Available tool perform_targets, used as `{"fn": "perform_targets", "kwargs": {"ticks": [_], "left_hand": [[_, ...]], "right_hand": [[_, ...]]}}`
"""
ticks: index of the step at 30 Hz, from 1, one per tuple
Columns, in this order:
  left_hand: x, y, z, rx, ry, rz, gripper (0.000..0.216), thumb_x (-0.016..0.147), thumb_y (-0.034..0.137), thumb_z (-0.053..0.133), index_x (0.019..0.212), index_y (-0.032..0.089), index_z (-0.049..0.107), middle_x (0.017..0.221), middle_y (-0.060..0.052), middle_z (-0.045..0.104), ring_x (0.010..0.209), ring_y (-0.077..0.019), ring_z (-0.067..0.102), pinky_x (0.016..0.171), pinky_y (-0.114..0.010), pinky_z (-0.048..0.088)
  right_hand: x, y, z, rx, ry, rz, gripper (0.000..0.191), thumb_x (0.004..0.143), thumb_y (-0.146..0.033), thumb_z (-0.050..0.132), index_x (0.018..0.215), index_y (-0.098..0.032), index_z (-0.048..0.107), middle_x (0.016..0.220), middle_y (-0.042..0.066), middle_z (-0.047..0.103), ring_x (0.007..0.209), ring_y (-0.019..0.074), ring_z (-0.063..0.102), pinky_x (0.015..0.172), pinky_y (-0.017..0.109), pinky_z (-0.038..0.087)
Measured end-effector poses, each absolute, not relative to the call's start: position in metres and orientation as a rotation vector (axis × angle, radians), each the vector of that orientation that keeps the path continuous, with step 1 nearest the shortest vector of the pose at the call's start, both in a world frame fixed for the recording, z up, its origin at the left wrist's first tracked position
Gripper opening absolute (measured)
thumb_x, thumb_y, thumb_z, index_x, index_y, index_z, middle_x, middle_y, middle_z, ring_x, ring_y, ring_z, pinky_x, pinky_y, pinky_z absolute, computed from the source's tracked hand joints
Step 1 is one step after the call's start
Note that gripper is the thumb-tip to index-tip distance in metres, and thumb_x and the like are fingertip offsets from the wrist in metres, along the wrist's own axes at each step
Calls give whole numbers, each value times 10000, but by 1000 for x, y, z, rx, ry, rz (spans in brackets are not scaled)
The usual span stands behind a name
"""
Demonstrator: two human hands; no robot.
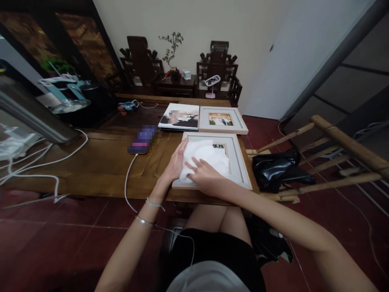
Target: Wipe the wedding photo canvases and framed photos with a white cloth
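A light wooden picture frame (244,174) lies flat near the front edge of the table, with a grey mat and a small inner picture (219,147) mostly covered. Over its left and middle part spreads a crumpled white cloth or tissue (209,150); the exact material is hard to tell. My right hand (205,174) rests on this white sheet, palm down with fingers spread. Along the frame's left side lies my left hand (176,160), its fingers stretched out and touching the edge and the sheet.
Behind are a second framed picture (240,119) and a photo panel (179,115) on a stack. A phone (142,140) with a white cable lies left. More cables (45,150) and a dark metal post (39,109) stand farther left. A bamboo chair (328,178) holds a black bag (273,166).
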State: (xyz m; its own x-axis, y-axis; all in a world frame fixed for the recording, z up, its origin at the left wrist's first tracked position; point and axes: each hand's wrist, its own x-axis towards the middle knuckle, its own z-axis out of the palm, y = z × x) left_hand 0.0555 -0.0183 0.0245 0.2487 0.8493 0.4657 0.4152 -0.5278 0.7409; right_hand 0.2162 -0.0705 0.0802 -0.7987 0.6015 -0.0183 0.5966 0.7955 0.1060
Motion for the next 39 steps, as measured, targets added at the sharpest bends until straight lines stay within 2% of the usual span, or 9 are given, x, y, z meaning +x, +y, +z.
{"fn": "perform_targets", "kwargs": {"ticks": [4,8,14,20,23,29,33,35,39], "left_hand": [[58,-18,23,2036,1221,1130,692,953,566,96,1428,140,363,1483,-110,371,1391,-220,298,1162,-406,206],[60,-19,23,2020,1231,1118,669,956,560,127,1413,148,390,1460,-101,410,1384,-211,314,1161,-381,215],[59,-15,20,2053,1314,1102,633,967,526,163,1432,138,348,1520,-108,298,1402,-208,272,1163,-362,194],[58,-13,19,2139,1382,1113,562,955,443,326,1411,119,378,1475,-136,374,1372,-241,332,1145,-390,247],[57,-11,16,2190,1371,1101,552,928,395,406,1398,106,394,1457,-154,399,1349,-253,372,1129,-407,278],[54,-8,14,2259,1318,1019,417,913,293,409,1266,122,550,1352,-130,535,1351,-261,370,1119,-475,292],[52,-5,9,2271,1319,1016,426,849,197,426,1233,85,573,1344,-145,538,1342,-262,384,1127,-470,295],[51,-3,6,2299,1302,1005,467,799,126,407,1235,94,572,1352,-130,533,1351,-259,369,1132,-480,288],[49,0,3,2343,1281,1007,527,754,57,377,1243,119,565,1355,-107,532,1355,-249,364,1133,-495,288]], "right_hand": [[231,-97,88,860,2961,30,338,808,-109,514,1098,-191,668,1392,84,484,1300,318,381,1016,449,361],[231,-88,88,943,2938,66,316,816,-121,508,1077,-201,669,1392,57,499,1307,302,384,1051,500,316],[221,-32,74,1150,2892,335,312,858,-103,449,1054,-168,683,1406,79,484,1331,320,355,1050,541,294],[219,27,71,1222,2882,559,318,878,-117,439,1091,-146,674,1444,81,435,1375,327,265,1089,563,199],[222,39,71,1295,2839,551,350,865,-82,432,1116,-162,663,1456,71,420,1376,320,263,1071,546,225],[269,26,79,1337,2761,477,372,819,-35,445,1076,-169,678,1396,84,495,1337,287,327,1027,489,258],[322,15,91,1486,2612,467,363,790,-23,440,1011,-149,698,1174,142,651,1270,279,415,985,456,291],[341,8,97,1506,2567,457,356,768,-18,440,971,-138,707,1097,167,672,1223,275,466,961,434,318],[349,-26,106,1407,2621,357,371,704,5,448,920,-129,718,1169,168,645,1228,286,472,934,409,368]]}}
